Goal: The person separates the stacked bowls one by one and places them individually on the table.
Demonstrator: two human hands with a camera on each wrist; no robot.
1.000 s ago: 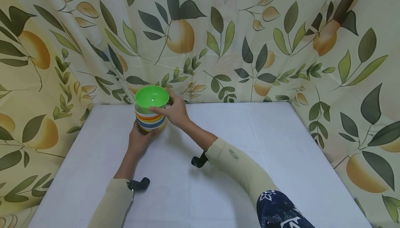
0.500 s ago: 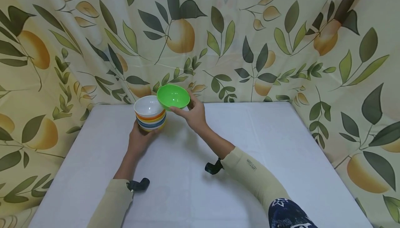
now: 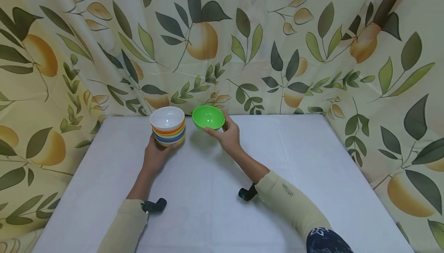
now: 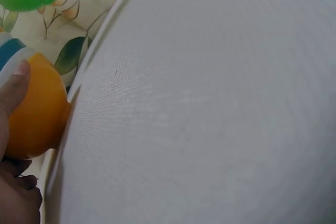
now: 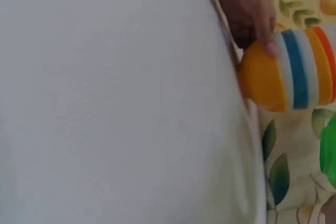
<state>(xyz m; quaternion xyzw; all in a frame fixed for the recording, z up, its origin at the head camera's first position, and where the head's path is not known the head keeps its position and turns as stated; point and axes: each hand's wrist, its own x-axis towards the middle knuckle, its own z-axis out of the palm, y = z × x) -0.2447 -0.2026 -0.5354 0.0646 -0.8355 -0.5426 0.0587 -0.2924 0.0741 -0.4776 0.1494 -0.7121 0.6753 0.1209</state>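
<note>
A stack of nested bowls [image 3: 168, 129] stands near the table's far edge, left of centre. Its top bowl is white inside, with orange, yellow, white and blue rims below and a yellow-orange bowl [image 5: 265, 80] at the bottom. My left hand [image 3: 156, 154] grips the stack low down, thumb against the bottom bowl in the left wrist view. To the right of the stack, my right hand [image 3: 227, 133] pinches a green bowl [image 3: 209, 117] by its right side, thumb at the near rim. The green bowl is upright, slightly tilted, and held above the table, apart from the stack.
A white-covered table [image 3: 208, 206] spreads beneath both arms. Directly behind its far edge hangs a curtain [image 3: 249, 52] printed with fruit and leaves. A black wrist camera [image 3: 248, 193] sits on the right wrist, and another [image 3: 155, 205] on the left.
My right hand has lifted the green bowl off the top of the stack and carried it right, then lower, baring the white bowl. My left hand stays on the stack.
</note>
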